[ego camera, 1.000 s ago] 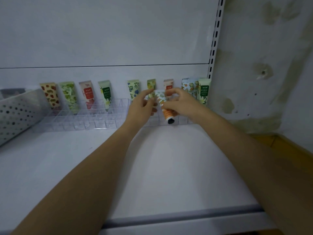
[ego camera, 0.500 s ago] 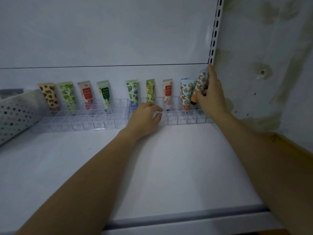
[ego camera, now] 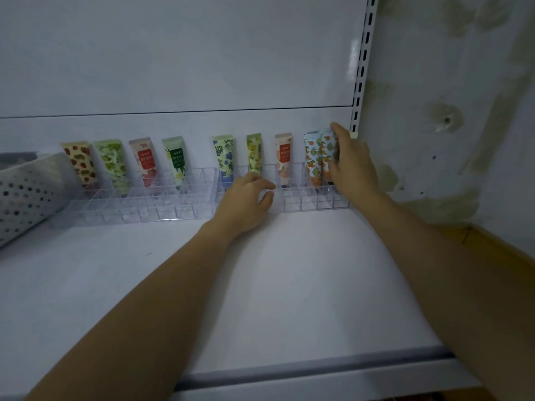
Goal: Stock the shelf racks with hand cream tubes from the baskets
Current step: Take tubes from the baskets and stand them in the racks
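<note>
While left hand [ego camera: 246,204] rests relaxed on rack [ego camera: 301,202], right hand [ego camera: 351,166] grips orange-print tube [ego camera: 328,151]

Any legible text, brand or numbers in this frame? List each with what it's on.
Nothing reads outright.
Red-label tube: pale characters on red panel, too blurred.
Green-label tube: pale characters on dark green panel, too blurred.
Peach tube: characters on red panel, too blurred.
Orange-print tube in the right hand, and the rest: fruit and leaf prints only, no text seen.

basket [ego camera: 29,192] cropped left, end tube [ego camera: 327,149] half hidden
</note>
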`<state>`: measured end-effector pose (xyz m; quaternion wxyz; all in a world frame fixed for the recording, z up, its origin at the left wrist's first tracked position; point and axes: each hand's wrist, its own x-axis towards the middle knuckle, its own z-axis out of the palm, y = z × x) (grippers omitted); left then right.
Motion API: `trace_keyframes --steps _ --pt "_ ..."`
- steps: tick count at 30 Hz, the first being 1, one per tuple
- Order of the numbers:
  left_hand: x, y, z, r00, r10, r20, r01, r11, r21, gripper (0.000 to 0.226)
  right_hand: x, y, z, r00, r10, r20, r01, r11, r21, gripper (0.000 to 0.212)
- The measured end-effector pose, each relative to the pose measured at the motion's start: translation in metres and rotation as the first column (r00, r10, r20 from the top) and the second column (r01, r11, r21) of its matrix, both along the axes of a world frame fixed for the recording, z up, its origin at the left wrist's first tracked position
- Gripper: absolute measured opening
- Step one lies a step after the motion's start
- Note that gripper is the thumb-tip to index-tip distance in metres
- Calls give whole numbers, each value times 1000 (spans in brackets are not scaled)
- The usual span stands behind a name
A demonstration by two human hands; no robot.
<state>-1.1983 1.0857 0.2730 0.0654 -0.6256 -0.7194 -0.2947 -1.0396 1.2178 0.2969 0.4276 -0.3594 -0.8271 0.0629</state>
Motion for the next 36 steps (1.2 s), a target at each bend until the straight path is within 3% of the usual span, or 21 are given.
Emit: trace_keyframes --steps 5,10,14,20,28,36 --pt "2 -2 0 1000 4 3 -4 1000 2 33 3 6 -3 991 -120 59 119 993 17 64" --pt "2 -2 -1 1000 -2 -15 2 1000 12 32 2 2 -4 987 -159 33 158 987 38 64" --pt "1 -5 3 998 46 -51 -43 997 65 33 -8 -8 0 988 -153 33 148 979 140 59" --pt "-17 -27 40 973 190 -130 -178 979 99 35 -31 -40 8 992 46 119 -73 970 234 50" --pt "-118 -131 107 873 373 -316 -372 926 64 36 -107 -115 38 941 263 214 -311 922 232 50" --pt "-224 -240 143 847 433 -308 -476 876 -76 34 -220 -214 72 792 507 340 -583 794 174 43"
